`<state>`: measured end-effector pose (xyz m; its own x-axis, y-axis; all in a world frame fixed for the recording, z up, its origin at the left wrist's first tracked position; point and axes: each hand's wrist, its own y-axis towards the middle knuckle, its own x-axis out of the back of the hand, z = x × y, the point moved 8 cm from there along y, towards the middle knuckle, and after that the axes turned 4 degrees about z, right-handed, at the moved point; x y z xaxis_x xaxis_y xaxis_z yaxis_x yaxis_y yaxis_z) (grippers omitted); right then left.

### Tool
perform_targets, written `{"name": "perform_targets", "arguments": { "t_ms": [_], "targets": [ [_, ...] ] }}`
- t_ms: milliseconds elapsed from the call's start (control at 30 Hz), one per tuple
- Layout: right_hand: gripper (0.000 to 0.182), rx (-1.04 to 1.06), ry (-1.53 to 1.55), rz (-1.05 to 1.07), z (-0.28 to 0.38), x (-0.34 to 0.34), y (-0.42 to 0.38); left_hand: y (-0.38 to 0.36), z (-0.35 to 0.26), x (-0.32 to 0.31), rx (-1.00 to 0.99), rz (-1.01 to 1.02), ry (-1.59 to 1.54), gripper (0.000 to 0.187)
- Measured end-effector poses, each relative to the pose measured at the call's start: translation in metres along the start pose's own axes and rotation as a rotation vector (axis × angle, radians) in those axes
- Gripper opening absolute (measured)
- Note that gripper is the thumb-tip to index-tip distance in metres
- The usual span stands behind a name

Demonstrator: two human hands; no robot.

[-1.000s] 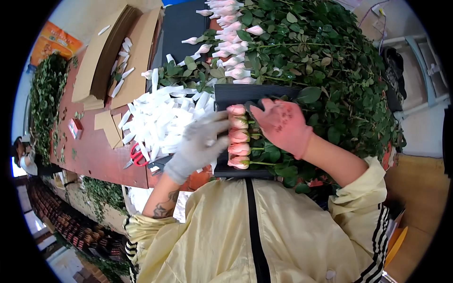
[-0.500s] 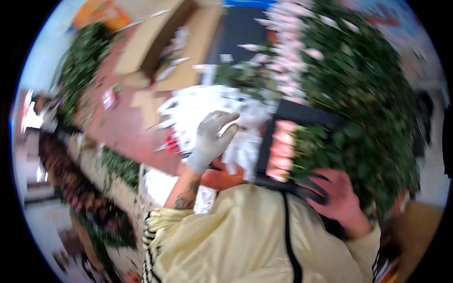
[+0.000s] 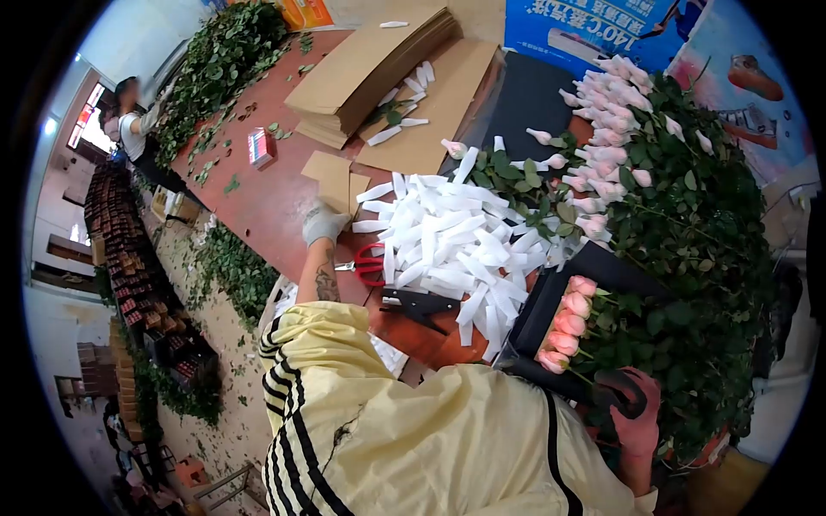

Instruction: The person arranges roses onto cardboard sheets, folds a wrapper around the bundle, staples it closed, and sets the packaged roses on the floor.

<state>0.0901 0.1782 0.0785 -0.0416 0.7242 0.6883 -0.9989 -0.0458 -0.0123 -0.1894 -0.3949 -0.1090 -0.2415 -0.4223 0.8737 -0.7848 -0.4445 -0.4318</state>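
My left hand [image 3: 324, 225], in a pale glove, is at the lower edge of small flat cardboard pieces [image 3: 328, 172], fingers closed at their corner. To its right lie red-handled scissors [image 3: 370, 264] and a heap of white sleeves [image 3: 439, 232]. A black stapler [image 3: 419, 305] is just below the heap. My right hand [image 3: 635, 411], in a pink and dark glove, curls at the near end of a black tray [image 3: 525, 331]. A row of pink roses [image 3: 569, 323] lies there, and the nearest rose's stem runs into my right fingers.
Sleeved rosebuds [image 3: 607, 129] and leafy stems [image 3: 688, 232] pile up on the right. Stacked cardboard sheets [image 3: 370, 77] and a small pink box [image 3: 259, 148] sit farther back. Greenery [image 3: 224, 60] covers the far left table end, near another person [image 3: 133, 129].
My left hand has moved from above the white sleeves leftward to the cardboard pieces. My right hand stays by the roses, fingers more curled. The camera view has shifted and is sharper.
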Motion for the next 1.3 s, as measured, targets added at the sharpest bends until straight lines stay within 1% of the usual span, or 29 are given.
{"name": "perform_targets", "arguments": {
  "t_ms": [67,100,133,200,267,300,333,367,400,433,467,500,533,567,600,667,700,733,767,833,867,900,933,967,1033,1100,1167,1267,1300],
  "targets": [
    [0.053,0.028,0.024,0.026,0.008,-0.003,-0.001,-0.016,-0.001,0.021,-0.037,-0.334,0.001,0.084],
    [0.053,0.019,0.025,0.021,0.009,-0.004,-0.003,-0.004,0.009,0.02,-0.132,-0.525,0.073,0.079],
    [0.051,-0.041,0.056,-0.003,0.006,-0.005,-0.004,0.006,0.017,0.016,-0.143,-0.522,0.076,0.079],
    [0.049,-0.116,0.09,-0.039,0.0,-0.003,-0.005,0.019,0.047,0.018,-0.104,-0.538,-0.417,0.05],
    [0.042,0.094,-0.219,0.1,0.015,-0.008,-0.002,0.04,0.07,0.011,-0.175,-0.323,-0.701,0.039],
    [0.04,0.01,-0.073,0.061,0.01,-0.003,-0.003,0.005,0.051,0.043,-0.325,-0.584,-0.437,0.031],
    [0.039,-0.075,0.062,0.001,0.007,0.001,-0.002,-0.017,0.035,0.057,-0.404,-0.54,-0.695,0.024],
    [0.038,-0.067,0.112,-0.011,0.011,0.004,0.0,-0.045,0.016,0.076,-0.533,-0.627,-0.788,0.018],
    [0.038,-0.046,0.167,-0.015,0.019,0.005,0.007,-0.124,-0.033,0.096,-0.687,-0.738,-0.877,0.019],
    [0.037,-0.133,0.436,0.135,0.021,-0.009,0.02,-0.161,-0.057,0.087,-0.622,-0.532,-1.042,0.022],
    [0.037,-0.21,0.712,0.292,0.031,-0.026,0.03,-0.218,-0.098,0.071,-0.707,-0.329,-1.194,0.024],
    [0.037,-0.252,0.889,0.274,0.045,-0.033,0.041,-0.254,-0.122,0.037,-0.694,-0.117,-1.389,0.023],
    [0.038,-0.283,1.067,0.26,0.056,-0.04,0.048,-0.278,-0.135,0.002,-0.821,0.044,-1.246,0.018],
    [0.038,-0.261,1.101,0.253,0.054,-0.043,0.05,-0.329,-0.169,-0.003,-1.03,0.075,-1.065,0.019],
    [0.039,-0.239,1.135,0.247,0.052,-0.046,0.052,-0.358,-0.192,-0.015,-1.107,0.298,-1.144,0.024],
    [0.032,-0.356,1.062,0.146,0.039,-0.036,0.052,-0.39,-0.216,-0.042,-1.236,0.608,-0.848,0.034],
    [0.043,-0.358,0.822,0.16,0.017,-0.027,0.055,-0.39,-0.217,-0.044,-1.235,0.613,-0.849,0.034],
    [0.037,-0.345,0.901,0.175,0.008,-0.02,0.062,-0.381,-0.215,-0.049,-1.118,0.672,-0.908,0.039],
    [0.035,-0.428,0.82,0.273,-0.009,-0.02,0.066,-0.372,-0.213,-0.056,-1.003,0.731,-0.959,0.044],
    [0.028,-0.581,0.684,0.354,-0.031,-0.026,0.067,-0.358,-0.21,-0.048,-1.087,0.497,-0.867,0.047],
    [0.028,-0.584,0.689,0.345,-0.035,-0.033,0.067,-0.357,-0.216,-0.043,-1.121,0.385,-0.76,0.045],
    [0.027,-0.534,0.753,0.301,-0.04,-0.038,0.072,-0.357,-0.223,-0.043,-1.13,0.389,-0.758,0.045],
    [0.025,-0.481,0.814,0.254,-0.041,-0.041,0.078,-0.372,-0.235,-0.037,-1.352,0.226,-0.551,0.045],
    [0.023,-0.566,0.655,0.302,-0.05,-0.046,0.077,-0.389,-0.243,-0.037,-1.557,0.051,-0.329,0.044],
    [0.023,-0.471,0.292,0.257,-0.056,-0.046,0.084,-0.399,-0.257,-0.05,-1.611,0.058,-0.224,0.045],
    [0.023,-0.41,0.1,0.208,-0.069,-0.049,0.083,-0.408,-0.269,-0.069,-1.646,0.113,-0.015,0.046],
    [0.025,-0.114,-0.461,0.117,-0.051,-0.037,0.087,-0.405,-0.272,-0.082,-1.65,0.128,0.047,0.046],
    [0.033,-0.071,-0.45,-0.04,0.007,0.017,0.096,-0.407,-0.277,-0.088,-1.617,0.151,0.154,0.046],
    [0.037,0.149,-0.591,-0.266,0.025,0.031,0.1,-0.411,-0.278,-0.088,-1.606,0.14,0.207,0.046]
  ]
}}
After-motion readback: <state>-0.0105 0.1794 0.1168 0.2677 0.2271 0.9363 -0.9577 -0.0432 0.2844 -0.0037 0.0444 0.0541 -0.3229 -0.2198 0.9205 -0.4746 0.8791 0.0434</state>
